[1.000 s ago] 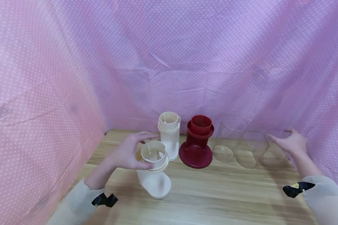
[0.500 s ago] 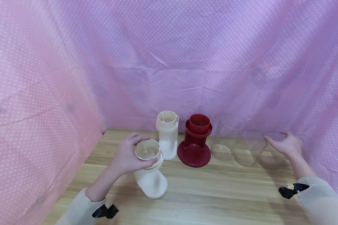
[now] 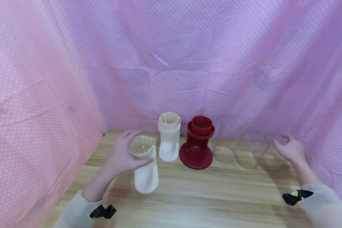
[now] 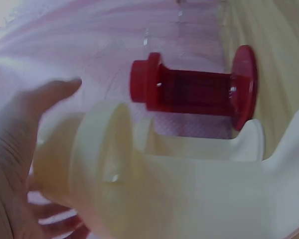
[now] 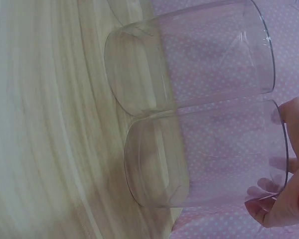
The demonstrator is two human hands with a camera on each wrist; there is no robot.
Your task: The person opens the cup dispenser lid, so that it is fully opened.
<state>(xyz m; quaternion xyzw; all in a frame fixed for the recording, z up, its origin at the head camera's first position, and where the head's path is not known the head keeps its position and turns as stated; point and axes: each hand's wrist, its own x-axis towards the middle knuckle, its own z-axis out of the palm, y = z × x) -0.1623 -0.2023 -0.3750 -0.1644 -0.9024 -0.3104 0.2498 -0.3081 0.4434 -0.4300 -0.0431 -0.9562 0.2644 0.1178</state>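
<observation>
A cream plastic stand with a round open top and flat foot is upright at the front left. My left hand spreads around its top, thumb in front and fingers behind. In the left wrist view, one digit shows a gap from the top while other fingers are partly hidden behind it. To the right, my right hand grips the rim of the end clear cylinder, its fingers showing through the wall. A second cream stand and a red stand with a round foot stand between the hands.
Two more clear cylinders stand beside the held one, close together. Pink-purple dotted cloth hangs behind and at both sides of the wooden table.
The front cream stand has shifted left and turned, its foot swinging from the front right to face nearer straight forward; my left hand moved with it. My right hand stays at the clear cylinder.
</observation>
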